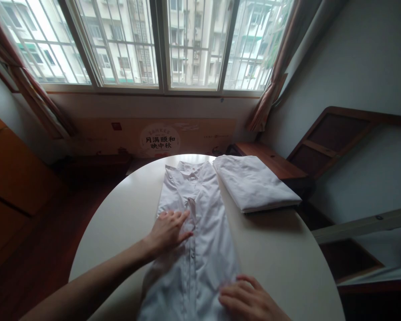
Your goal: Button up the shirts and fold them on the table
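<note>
A white button-up shirt [200, 209] lies lengthwise on a round white table [280, 258], sides folded in to form a long strip, collar toward the window. My left hand [169, 229] rests flat on its middle left part, fingers stretched out toward the button placket. My right hand [249, 298] lies on the shirt's lower right edge near the table's front, fingers spread and slightly curled; neither hand holds anything.
A stack of folded white cloth [254, 183] sits on the table's far right. Beyond are a barred window [160, 44], curtains, a cardboard panel with printed characters [160, 140], a wooden bench [270, 160] and wooden furniture at the right wall.
</note>
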Tool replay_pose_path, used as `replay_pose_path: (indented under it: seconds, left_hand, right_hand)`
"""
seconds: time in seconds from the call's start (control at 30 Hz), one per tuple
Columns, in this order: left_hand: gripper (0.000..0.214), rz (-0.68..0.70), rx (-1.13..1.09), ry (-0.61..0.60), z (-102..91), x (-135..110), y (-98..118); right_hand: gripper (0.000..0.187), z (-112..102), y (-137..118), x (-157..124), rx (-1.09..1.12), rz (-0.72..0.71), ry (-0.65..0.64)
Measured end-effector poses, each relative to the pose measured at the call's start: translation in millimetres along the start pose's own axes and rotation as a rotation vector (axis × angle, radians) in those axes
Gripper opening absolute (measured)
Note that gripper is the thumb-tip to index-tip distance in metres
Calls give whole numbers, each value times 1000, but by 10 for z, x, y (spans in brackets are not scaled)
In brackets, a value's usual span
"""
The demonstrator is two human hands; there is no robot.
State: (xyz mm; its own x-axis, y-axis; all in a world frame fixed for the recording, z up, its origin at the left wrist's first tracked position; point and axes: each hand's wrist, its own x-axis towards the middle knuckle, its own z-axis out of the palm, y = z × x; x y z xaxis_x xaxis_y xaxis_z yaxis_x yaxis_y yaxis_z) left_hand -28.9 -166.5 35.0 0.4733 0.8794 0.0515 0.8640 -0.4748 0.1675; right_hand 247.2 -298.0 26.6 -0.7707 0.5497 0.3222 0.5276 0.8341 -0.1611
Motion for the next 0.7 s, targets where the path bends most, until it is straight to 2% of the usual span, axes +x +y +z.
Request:
replay_pose_path:
  seconds: [0.07,0.17,0.27,0.37,0.43,0.53,0.63,0.7]
  left_hand:
    - [50,-43,-19,28,-158,382,-118]
    - [32,-64,-18,161,-279,1079,-288]
    - [35,-40,48,201,-181,1643,-344]
    - [47,10,101,188,29,1963,-301]
    - [47,0,92,211,143,2087,-262]
    - [40,-76,-8,246,212,2238,-255]
    - [35,-232,-91,232,165,2408,-333]
    - [42,-321,-109,229,100,2517,-405]
  right_hand:
    - [39,-158,287,284,94,178,-23]
    - [40,-250,927,908,-9,394,137]
    - [51,-165,1592,1533,-128,527,102]
    - [56,-4,2049,1918,-177,630,2]
    - [59,100,2215,2001,-192,668,-85]
    - [63,221,2309,1946,-206,667,-198]
    - [61,287,2301,1839,-252,611,-232]
    - [58,302,2289,1816,-263,579,-255]
